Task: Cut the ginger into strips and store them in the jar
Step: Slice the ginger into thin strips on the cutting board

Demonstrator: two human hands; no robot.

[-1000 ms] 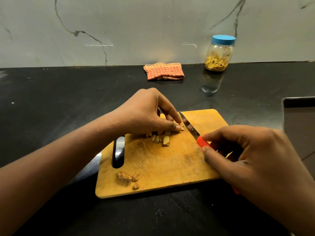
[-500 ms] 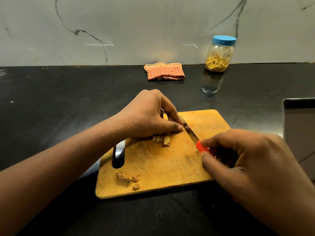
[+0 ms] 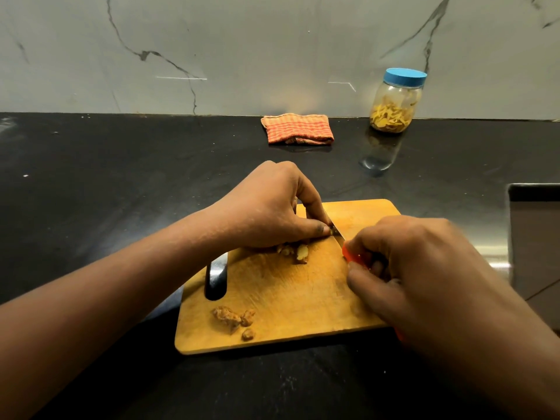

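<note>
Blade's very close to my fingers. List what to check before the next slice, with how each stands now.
1. Left-hand grip holds the ginger down on the cutting board: ok, though fingers hide most of it.
2. Thumb tip clear of the knife blade: not ok, it sits right beside the blade; contact cannot be told.
3. Right-hand grip curled round the orange handle: ok.
4. Cutting board flat on the countertop: ok.
5. Jar open for strips: not ok, blue lid on, jar by the back wall.
6. Uncut ginger lumps waiting near the board's front edge: ok.
</note>
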